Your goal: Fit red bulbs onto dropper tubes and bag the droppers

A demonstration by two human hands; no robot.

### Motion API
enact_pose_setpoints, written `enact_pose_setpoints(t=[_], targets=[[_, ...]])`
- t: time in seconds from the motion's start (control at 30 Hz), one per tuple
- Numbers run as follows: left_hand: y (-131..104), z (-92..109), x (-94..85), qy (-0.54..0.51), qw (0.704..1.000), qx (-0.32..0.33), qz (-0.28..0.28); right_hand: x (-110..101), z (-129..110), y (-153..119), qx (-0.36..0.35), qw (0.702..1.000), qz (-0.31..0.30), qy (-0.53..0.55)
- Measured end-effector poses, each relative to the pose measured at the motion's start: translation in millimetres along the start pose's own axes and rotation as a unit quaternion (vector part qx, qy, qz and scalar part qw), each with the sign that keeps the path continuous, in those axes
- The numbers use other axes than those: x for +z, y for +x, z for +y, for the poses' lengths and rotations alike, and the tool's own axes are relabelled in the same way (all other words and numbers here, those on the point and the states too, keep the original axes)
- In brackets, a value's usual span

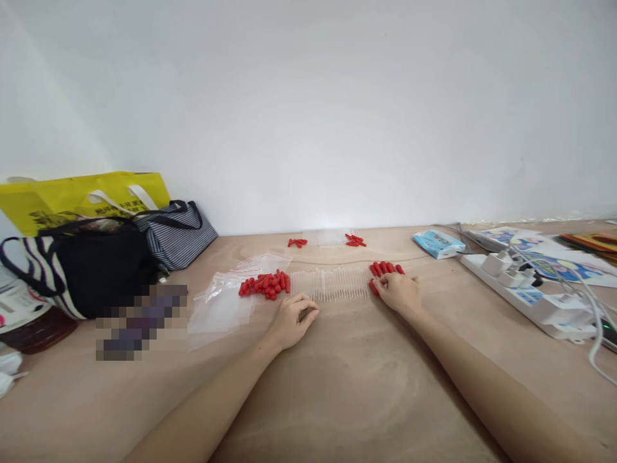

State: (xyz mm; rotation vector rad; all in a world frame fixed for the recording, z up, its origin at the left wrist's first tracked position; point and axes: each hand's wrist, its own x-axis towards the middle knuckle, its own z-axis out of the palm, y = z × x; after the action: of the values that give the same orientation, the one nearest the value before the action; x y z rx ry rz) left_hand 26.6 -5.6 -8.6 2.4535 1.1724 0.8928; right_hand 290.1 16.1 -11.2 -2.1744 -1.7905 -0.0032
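Observation:
A row of thin clear tubes (pixel 332 285) lies side by side on the wooden table (pixel 328 392). At its left end is a pile of red caps (pixel 266 285); at its right end several more red caps (pixel 387 267) lie together. My right hand (pixel 399 290) is at these right-hand caps, its fingertips closed on a red cap (pixel 374 287). My left hand (pixel 293 320) rests just below the left part of the row, fingers curled and closed, and whatever it may hold is too small to make out.
Clear plastic bags (pixel 224 305) lie left of the cap pile. Small groups of red caps (pixel 355 240) sit near the wall. A white power strip (pixel 530 296), cables and a blue packet (pixel 438 244) are at right; bags (pixel 101 263) stand at left.

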Motion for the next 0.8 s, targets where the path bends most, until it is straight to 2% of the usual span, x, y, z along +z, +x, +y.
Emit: enact_pose_setpoints(t=[0.1, 0.2, 0.3, 0.4, 0.57, 0.63, 0.7, 0.8], targets=[[0, 0, 0.1, 0.0, 1.0, -0.002, 0.003, -2, -1, 0, 0.02, 1.0, 0.009, 0.01], [1, 1, 0.3, -0.005, 1.0, -0.005, 0.018, -3, -9, -7, 0.014, 0.997, 0.05, 0.052], [1, 3, 2.2, -0.02, 0.999, -0.023, 0.025, -1, -29, -23, -0.048, 0.986, 0.076, 0.139], [2, 7, 7.4, -0.083, 0.994, -0.072, 0.003, 7, -56, -45, -0.131, 0.96, 0.06, 0.241], [4, 10, 18.6, -0.229, 0.967, -0.113, -0.018, 19, -89, -68, -0.188, 0.942, 0.035, 0.275], [5, 9, 20.0, -0.253, 0.96, -0.122, -0.007, 19, -90, -67, -0.205, 0.943, 0.031, 0.259], [5, 5, 18.1, -0.229, 0.965, -0.127, 0.013, 15, -83, -60, -0.196, 0.954, 0.043, 0.224], [3, 1, 11.9, -0.118, 0.986, -0.114, 0.038, 8, -61, -38, -0.11, 0.982, 0.078, 0.134]])
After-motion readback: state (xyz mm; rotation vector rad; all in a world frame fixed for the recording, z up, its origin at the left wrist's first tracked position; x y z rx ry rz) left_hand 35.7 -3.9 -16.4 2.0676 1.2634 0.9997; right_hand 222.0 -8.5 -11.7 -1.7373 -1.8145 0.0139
